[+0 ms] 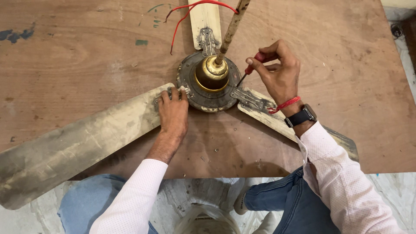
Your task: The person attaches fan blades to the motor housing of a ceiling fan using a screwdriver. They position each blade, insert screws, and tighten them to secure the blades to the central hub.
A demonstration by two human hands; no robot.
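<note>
Item: ceiling fan (211, 80), dismantled state, lying flat on a brown wooden counter (78, 56), motor housing at centre, brass-coloured cap and down rod (231, 29) rising toward the far edge, red wire (182, 19) trailing far left of the rod.

Blades: three, dusty cream. Left blade (73, 147) runs out past the near left edge of the counter; right blade (277, 117) passes under the right wrist; far blade (205, 17) points away.

Left hand (173, 113): palm down, fingers flat and spread on the left blade's bracket beside the housing, pressing, not gripping.

Right hand (277, 71): fingers closed round the red handle of a screwdriver (248, 71), tip set at the right blade's bracket where it meets the housing.

Handling note (judgement): keep the driver in line with the screw and seated fully before turning, bear down as it turns, and hold the left hand firm so the housing cannot rotate.
</note>
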